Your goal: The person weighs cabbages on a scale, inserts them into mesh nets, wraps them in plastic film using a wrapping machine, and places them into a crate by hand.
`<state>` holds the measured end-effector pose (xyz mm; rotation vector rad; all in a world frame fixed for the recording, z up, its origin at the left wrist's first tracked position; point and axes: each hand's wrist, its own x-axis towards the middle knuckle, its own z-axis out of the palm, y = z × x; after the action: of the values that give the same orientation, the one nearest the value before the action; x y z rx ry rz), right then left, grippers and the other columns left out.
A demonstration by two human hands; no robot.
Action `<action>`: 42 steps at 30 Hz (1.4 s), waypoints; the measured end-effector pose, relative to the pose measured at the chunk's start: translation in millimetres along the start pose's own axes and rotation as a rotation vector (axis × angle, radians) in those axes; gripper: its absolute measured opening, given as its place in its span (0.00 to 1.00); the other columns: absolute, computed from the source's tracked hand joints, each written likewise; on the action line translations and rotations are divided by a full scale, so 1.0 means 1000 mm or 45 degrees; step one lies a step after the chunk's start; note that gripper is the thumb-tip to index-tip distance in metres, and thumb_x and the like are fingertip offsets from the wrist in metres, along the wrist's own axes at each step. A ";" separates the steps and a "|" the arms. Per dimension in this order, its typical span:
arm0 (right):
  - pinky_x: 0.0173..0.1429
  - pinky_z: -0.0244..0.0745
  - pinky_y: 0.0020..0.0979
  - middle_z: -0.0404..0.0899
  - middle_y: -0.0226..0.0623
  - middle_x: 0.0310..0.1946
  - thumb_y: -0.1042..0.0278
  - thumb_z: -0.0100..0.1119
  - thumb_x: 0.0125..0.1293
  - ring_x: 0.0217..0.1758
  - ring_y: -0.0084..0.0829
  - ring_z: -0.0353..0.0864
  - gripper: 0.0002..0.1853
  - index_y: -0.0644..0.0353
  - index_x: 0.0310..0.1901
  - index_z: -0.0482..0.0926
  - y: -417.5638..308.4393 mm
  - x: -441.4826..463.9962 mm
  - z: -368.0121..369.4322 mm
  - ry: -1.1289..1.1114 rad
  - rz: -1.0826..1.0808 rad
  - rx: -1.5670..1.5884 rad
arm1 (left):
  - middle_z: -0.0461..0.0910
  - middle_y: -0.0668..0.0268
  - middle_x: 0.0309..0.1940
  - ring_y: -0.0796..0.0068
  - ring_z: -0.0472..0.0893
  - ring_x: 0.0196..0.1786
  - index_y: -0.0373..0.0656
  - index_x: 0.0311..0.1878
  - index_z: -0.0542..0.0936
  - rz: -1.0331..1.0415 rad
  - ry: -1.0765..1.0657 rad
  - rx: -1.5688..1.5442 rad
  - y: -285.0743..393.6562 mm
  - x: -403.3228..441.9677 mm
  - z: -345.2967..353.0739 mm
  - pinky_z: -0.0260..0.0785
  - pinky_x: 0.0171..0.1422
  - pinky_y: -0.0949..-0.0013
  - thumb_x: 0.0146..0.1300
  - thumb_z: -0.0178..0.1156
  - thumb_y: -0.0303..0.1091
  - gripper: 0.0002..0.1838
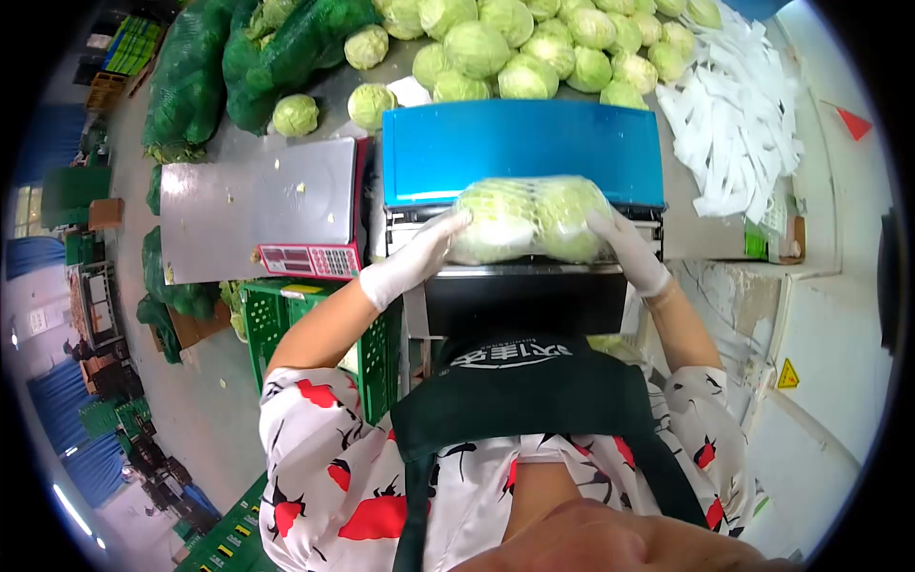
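Observation:
Two pale green cabbages (pixel 570 221) sit side by side in shiny clear plastic, with a mesh-like pattern over the left one. My left hand (pixel 416 257), in a white glove, grips the pack's left end. At its right end, my gloved right hand (pixel 630 250) presses with the fingers curved round the side. The pack is held at the front edge of a machine with a blue cover (pixel 522 153). Below the pack is the machine's dark front panel (pixel 524 303). Fingertips of both hands are partly hidden by the plastic.
A weighing scale (pixel 310 200) with a red keypad stands left of the machine. Loose cabbages (pixel 477 50) are piled behind it, with green net sacks (pixel 276 62) at back left. White strips (pixel 734 114) lie heaped right. A green crate (pixel 276 319) stands below the scale.

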<state>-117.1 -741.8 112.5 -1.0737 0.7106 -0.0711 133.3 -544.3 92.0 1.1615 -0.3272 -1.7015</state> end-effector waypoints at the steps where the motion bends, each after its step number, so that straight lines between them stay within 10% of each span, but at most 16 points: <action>1: 0.53 0.77 0.23 0.75 0.37 0.59 0.55 0.57 0.73 0.56 0.22 0.78 0.32 0.68 0.70 0.64 0.010 -0.021 -0.004 -0.046 0.154 -0.089 | 0.72 0.58 0.67 0.63 0.74 0.67 0.38 0.74 0.61 -0.090 -0.053 0.014 -0.007 -0.023 0.007 0.69 0.66 0.58 0.74 0.51 0.52 0.35; 10: 0.67 0.69 0.35 0.77 0.37 0.61 0.36 0.52 0.71 0.63 0.31 0.74 0.37 0.57 0.70 0.70 0.114 -0.058 -0.002 -0.117 0.757 -0.023 | 0.74 0.60 0.67 0.65 0.73 0.69 0.47 0.75 0.64 -0.621 -0.023 -0.140 -0.125 -0.043 -0.005 0.67 0.69 0.53 0.73 0.46 0.65 0.39; 16: 0.64 0.71 0.34 0.76 0.33 0.62 0.43 0.54 0.73 0.62 0.29 0.75 0.32 0.56 0.70 0.68 0.110 -0.075 -0.009 -0.245 0.693 0.369 | 0.74 0.63 0.67 0.69 0.73 0.69 0.46 0.76 0.62 -0.499 0.072 -0.496 -0.140 -0.067 -0.001 0.62 0.73 0.65 0.74 0.52 0.57 0.35; 21: 0.66 0.70 0.33 0.81 0.36 0.55 0.62 0.61 0.71 0.59 0.26 0.77 0.13 0.55 0.53 0.83 0.162 -0.118 -0.004 0.388 -0.115 -1.180 | 0.86 0.58 0.43 0.69 0.87 0.43 0.48 0.70 0.72 0.289 0.578 1.066 -0.185 -0.095 0.006 0.79 0.48 0.68 0.65 0.66 0.27 0.29; 22: 0.51 0.76 0.25 0.84 0.34 0.38 0.65 0.59 0.71 0.46 0.19 0.80 0.08 0.60 0.41 0.84 0.163 -0.112 -0.006 0.465 -0.852 -1.594 | 0.86 0.58 0.39 0.69 0.87 0.39 0.49 0.68 0.73 0.432 0.639 1.396 -0.180 -0.098 0.004 0.80 0.44 0.67 0.65 0.65 0.27 0.28; 23: 0.46 0.74 0.24 0.82 0.31 0.33 0.66 0.59 0.71 0.40 0.17 0.79 0.08 0.60 0.39 0.83 0.165 -0.113 -0.003 0.581 -0.573 -1.228 | 0.86 0.57 0.35 0.68 0.88 0.34 0.49 0.67 0.75 0.581 0.696 1.724 -0.175 -0.098 0.003 0.81 0.40 0.65 0.65 0.65 0.27 0.26; 25: 0.36 0.71 0.21 0.79 0.27 0.22 0.67 0.58 0.72 0.29 0.14 0.77 0.09 0.62 0.34 0.81 0.165 -0.114 0.006 0.752 -0.023 -0.487 | 0.85 0.59 0.29 0.67 0.86 0.28 0.47 0.63 0.78 0.616 0.802 1.382 -0.161 -0.094 0.009 0.79 0.33 0.66 0.68 0.62 0.26 0.21; 27: 0.28 0.62 0.20 0.73 0.26 0.16 0.64 0.57 0.73 0.19 0.14 0.70 0.15 0.61 0.28 0.78 0.160 -0.107 0.007 0.809 -0.061 -0.137 | 0.83 0.59 0.27 0.72 0.83 0.26 0.44 0.61 0.79 0.643 0.929 1.195 -0.142 -0.094 0.011 0.77 0.33 0.69 0.70 0.59 0.27 0.17; 29: 0.28 0.60 0.20 0.71 0.25 0.16 0.63 0.56 0.74 0.20 0.12 0.68 0.18 0.60 0.25 0.77 0.146 -0.113 -0.010 0.754 0.185 -0.004 | 0.85 0.56 0.35 0.81 0.81 0.35 0.38 0.55 0.82 0.137 0.813 0.940 -0.133 -0.099 0.004 0.76 0.44 0.73 0.74 0.55 0.29 0.12; 33: 0.31 0.71 0.40 0.76 0.25 0.18 0.60 0.51 0.76 0.26 0.35 0.81 0.19 0.58 0.26 0.78 0.247 -0.117 -0.028 0.619 0.104 -1.238 | 0.87 0.60 0.35 0.76 0.81 0.38 0.36 0.51 0.84 -0.232 0.411 0.626 -0.244 -0.087 -0.027 0.76 0.50 0.67 0.74 0.53 0.34 0.14; 34: 0.49 0.77 0.47 0.86 0.37 0.40 0.55 0.43 0.79 0.46 0.43 0.85 0.20 0.61 0.45 0.82 0.248 -0.115 -0.016 0.344 0.348 -1.483 | 0.76 0.75 0.23 0.89 0.67 0.24 0.41 0.50 0.84 -0.104 0.354 0.671 -0.248 -0.078 -0.013 0.62 0.28 0.77 0.76 0.52 0.32 0.12; 35: 0.50 0.77 0.46 0.85 0.37 0.41 0.54 0.42 0.79 0.47 0.43 0.84 0.20 0.61 0.46 0.81 0.257 -0.108 -0.009 0.189 0.400 -1.656 | 0.77 0.75 0.25 0.89 0.69 0.25 0.43 0.51 0.85 -0.081 0.277 0.361 -0.280 -0.061 -0.017 0.62 0.27 0.78 0.75 0.52 0.31 0.12; 38: 0.53 0.75 0.46 0.83 0.38 0.45 0.53 0.41 0.79 0.50 0.42 0.82 0.20 0.62 0.50 0.78 0.276 -0.084 -0.002 0.082 0.363 -1.832 | 0.83 0.74 0.32 0.89 0.73 0.27 0.37 0.55 0.83 0.072 0.272 -0.240 -0.290 -0.046 -0.016 0.63 0.29 0.81 0.77 0.52 0.33 0.14; 42: 0.57 0.73 0.45 0.79 0.39 0.50 0.52 0.39 0.79 0.54 0.42 0.80 0.21 0.62 0.54 0.74 0.252 -0.062 -0.002 0.172 0.191 -1.514 | 0.78 0.74 0.30 0.88 0.73 0.33 0.37 0.43 0.82 0.519 0.424 -0.082 -0.182 -0.045 0.029 0.68 0.36 0.77 0.76 0.53 0.33 0.11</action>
<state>-236.7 -595.0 -64.2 -2.1490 0.9728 0.4709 5.7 -432.0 8.4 1.2117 -0.2765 -1.1373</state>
